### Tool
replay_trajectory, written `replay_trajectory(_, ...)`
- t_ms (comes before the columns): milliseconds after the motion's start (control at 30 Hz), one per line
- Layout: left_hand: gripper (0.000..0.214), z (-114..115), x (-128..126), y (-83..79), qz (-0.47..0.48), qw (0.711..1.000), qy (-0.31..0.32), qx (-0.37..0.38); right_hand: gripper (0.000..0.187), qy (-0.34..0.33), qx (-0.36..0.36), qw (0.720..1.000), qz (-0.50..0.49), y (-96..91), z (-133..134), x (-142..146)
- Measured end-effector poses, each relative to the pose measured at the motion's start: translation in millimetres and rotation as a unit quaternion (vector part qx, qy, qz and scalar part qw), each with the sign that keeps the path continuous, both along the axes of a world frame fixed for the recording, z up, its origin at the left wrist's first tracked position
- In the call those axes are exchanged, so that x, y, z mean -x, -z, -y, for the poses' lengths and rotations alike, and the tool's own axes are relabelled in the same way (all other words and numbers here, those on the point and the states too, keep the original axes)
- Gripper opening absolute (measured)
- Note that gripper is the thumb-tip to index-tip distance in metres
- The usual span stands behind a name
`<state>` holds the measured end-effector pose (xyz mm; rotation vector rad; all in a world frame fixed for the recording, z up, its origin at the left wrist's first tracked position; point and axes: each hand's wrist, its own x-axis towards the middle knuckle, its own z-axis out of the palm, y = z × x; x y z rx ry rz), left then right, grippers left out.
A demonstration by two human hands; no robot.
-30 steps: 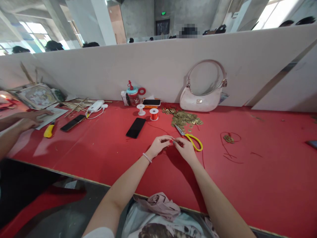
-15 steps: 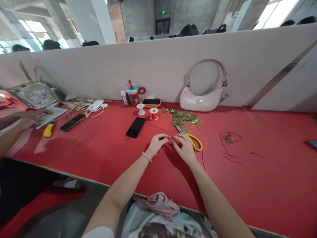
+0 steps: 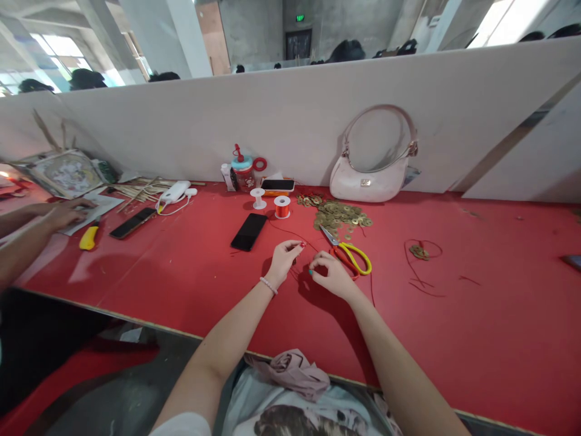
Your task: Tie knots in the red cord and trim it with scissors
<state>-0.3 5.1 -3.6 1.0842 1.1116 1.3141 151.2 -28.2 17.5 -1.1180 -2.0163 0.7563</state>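
A slim red cord (image 3: 311,245) slants past two bare hands, in the middle stretch of a red table (image 3: 454,339), well apart from its near edge. The left hand (image 3: 284,260) has a narrow grip, its fingertips pinched, apparently on the cord; the right hand (image 3: 332,275) curls, thumb near forefinger, though whether it holds a strand cannot be told.

Good handling likely calls for a firm left pinch, a light, even pull from the right, and slack guided away from the blades. The cord's long axis runs obliquely, from near the red spool (image 3: 282,208) toward the near edge and the right end; its tips are lost at the fingers.

Just beside the right hand, scissors (image 3: 338,244) point toward the far edge, angled left. Beyond lie a black phone (image 3: 249,232), brass-colored coins (image 3: 340,216) and, at the far edge, a pale handbag (image 3: 370,178).
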Motion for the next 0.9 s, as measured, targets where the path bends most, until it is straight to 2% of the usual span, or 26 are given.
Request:
replay_trajectory(133, 0.028, -8, 8, -1.0, 0.02, 0.997, -0.074, 0.016, 0.008, -0.057, 0.018, 0.998, -0.002, -6.3, 4, -4)
replay_trajectory(233, 0.027, -11, 14, -2.0, 0.013, 0.994, -0.106, 0.013, 0.008, -0.075, 0.026, 0.997, -0.021, -10.0, 6, -7)
replay_trajectory(333, 0.028, -10, 15, -2.6, -0.015, 0.993, -0.114, 0.012, 0.008, -0.095, 0.048, 0.989, -0.101, -10.8, 6, -9)
replay_trajectory(500, 0.029, -5, 11, -1.5, -0.063, 0.994, -0.091, -0.006, 0.011, -0.159, 0.159, 0.945, -0.238, -6.2, 6, -11)
replay_trajectory(600, 0.028, -5, 10, -0.7, -0.077, 0.993, -0.088, -0.004, 0.013, -0.147, 0.173, 0.946, -0.231, -5.5, 6, -9)
replay_trajectory(900, 0.031, -8, 12, 2.2, -0.065, 0.994, -0.089, -0.001, 0.023, -0.073, 0.121, 0.978, -0.155, -3.8, 2, -2)
